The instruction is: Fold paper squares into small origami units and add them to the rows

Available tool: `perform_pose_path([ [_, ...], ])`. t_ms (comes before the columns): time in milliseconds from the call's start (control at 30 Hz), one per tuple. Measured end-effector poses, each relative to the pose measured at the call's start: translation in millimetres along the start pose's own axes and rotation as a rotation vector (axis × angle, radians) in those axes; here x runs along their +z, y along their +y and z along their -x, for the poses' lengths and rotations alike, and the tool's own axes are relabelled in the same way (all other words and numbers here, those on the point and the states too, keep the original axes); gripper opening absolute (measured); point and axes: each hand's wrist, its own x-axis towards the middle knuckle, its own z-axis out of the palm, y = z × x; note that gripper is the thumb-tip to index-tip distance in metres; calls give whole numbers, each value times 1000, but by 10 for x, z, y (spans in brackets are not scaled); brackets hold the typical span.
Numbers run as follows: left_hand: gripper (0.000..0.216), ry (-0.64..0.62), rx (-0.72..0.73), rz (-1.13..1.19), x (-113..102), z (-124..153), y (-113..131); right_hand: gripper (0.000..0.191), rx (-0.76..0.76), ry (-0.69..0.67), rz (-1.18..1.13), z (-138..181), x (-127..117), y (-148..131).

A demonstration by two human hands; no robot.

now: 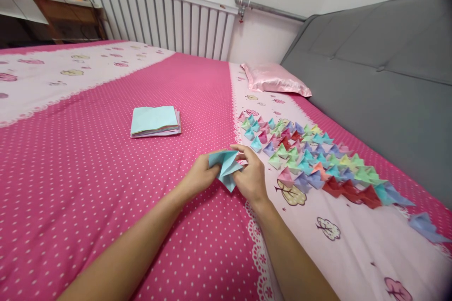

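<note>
Now, left hand (199, 175) and right hand (251, 176) together, both pinching a folded light-blue paper piece (226, 165) between them, rows of colourful folded paper shapes (310, 160) just right, pastel paper stack (156, 121) beyond the left hand.

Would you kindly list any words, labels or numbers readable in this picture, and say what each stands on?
None can be read: the blue paper held by the left hand and right hand, the paper stack and the folded pieces show no writing.

Bed (88, 188), pink dotted sheet: paper stack (155, 121) at 11 o'clock, folded paper shapes (310, 162) at 3, pillow (273, 79) at 1.
</note>
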Motion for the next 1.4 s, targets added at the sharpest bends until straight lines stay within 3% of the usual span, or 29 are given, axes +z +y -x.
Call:
perform_pose_path([
  [100,38,49,-40,-47,-25,-14,-38,41,-2,-17,19,-9,-6,8],
  [267,48,185,-110,-115,-67,-11,-96,60,-132,-127,136,-16,-45,-18],
  [433,44,136,-71,-124,-102,-4,-119,48,-152,-218,184,-8,-60,20],
  [600,35,111,-209,113,-102,-7,-109,37,-21,-157,47,-30,-48,148],
  [833,34,78,-424,609,-158,4,-10,25,315,-85,-279,-58,-14,220],
  [1033,26,27,-435,812,-227,3,11,26,410,-104,-478,-58,-22,146],
  [1233,27,259,-393,607,-190,-18,15,24,436,-154,-638,-71,-44,102],
  [1400,31,226,-286,360,-140,-15,-42,15,373,-158,-509,-44,-31,62],
])
